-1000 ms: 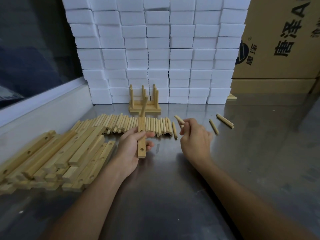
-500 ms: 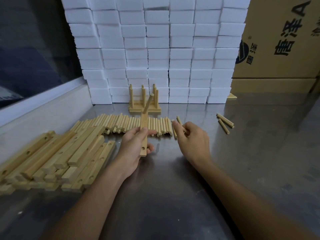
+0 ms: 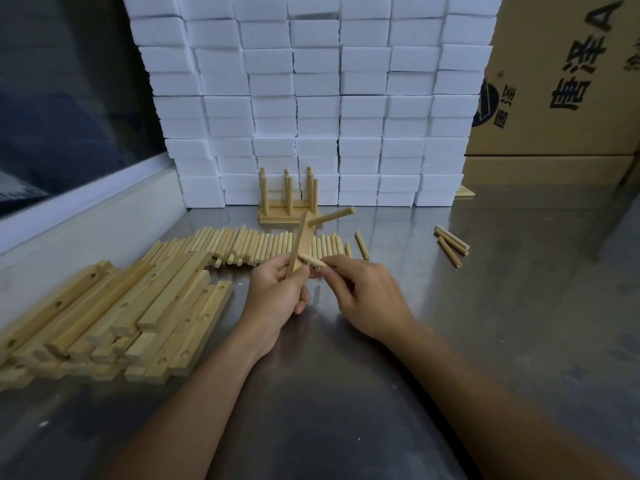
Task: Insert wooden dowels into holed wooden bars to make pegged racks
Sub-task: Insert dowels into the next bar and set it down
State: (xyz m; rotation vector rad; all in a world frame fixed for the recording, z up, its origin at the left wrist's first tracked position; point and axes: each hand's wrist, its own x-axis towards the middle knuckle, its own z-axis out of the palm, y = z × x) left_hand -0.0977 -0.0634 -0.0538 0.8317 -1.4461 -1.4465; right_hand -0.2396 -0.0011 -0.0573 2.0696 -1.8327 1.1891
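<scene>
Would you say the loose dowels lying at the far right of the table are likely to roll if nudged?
Probably: the loose dowels are round and lie on smooth metal table. They look stiff and light. A sideways nudge would likely roll them; an endwise one would slide them.

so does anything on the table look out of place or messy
Mostly tidy. Three dowels lie loose on the table's right side, apart from the main dowel row, and the bar pile at left is stacked unevenly. Nothing looks damaged.

Table: grey sheet-metal tabletop (image 3: 450,341), smooth, dull sheen with smudges.
Bars: pale square-edged holed wooden bars (image 3: 114,317), matt, sanded.
Dowels: pale round wooden dowels in a row (image 3: 242,244), matt, smooth.
Blocks: white foam-like blocks (image 3: 311,98), matt, slightly grainy.
Box: brown corrugated cardboard box (image 3: 561,81), matt, black print.
</scene>
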